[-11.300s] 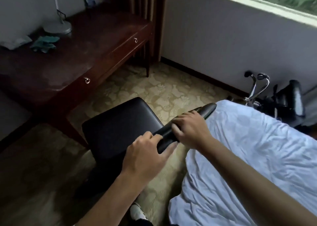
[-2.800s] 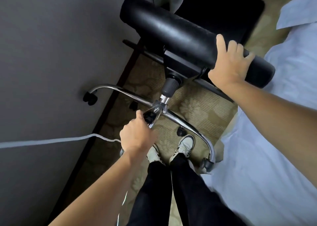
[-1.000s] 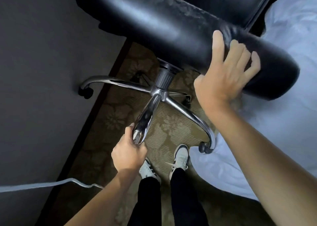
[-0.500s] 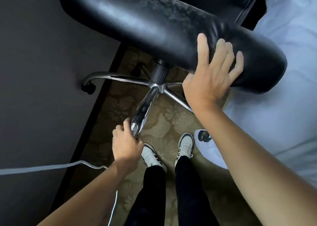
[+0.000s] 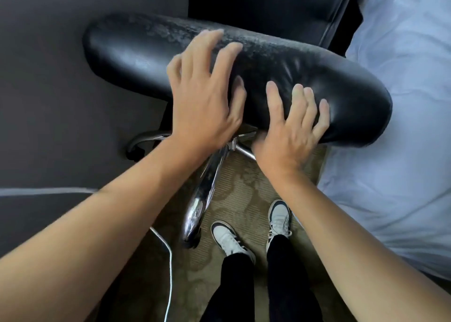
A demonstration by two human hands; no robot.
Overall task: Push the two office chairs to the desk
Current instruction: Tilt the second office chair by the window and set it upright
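Both hands on the padded top of a black office chair [image 5: 244,60], seen from above.

The chair's top roll runs its long axis from upper left to lower right, the left end near the grey wall [image 5: 48,77], the right end just beside the edge of the white bed [image 5: 402,126]; the seat lies beyond it toward the top of the view; the left hand [image 5: 202,97] is blurred, fingers spread apart over the roll, contact not certain; the right hand [image 5: 290,128] lies with fingers splayed on the roll's near side, not closed around it; below, a chrome base leg [image 5: 205,192] points toward the person's shoes [image 5: 227,236] on the patterned carpet [image 5: 244,180]; a white cable [image 5: 168,260] trails on the floor at left.
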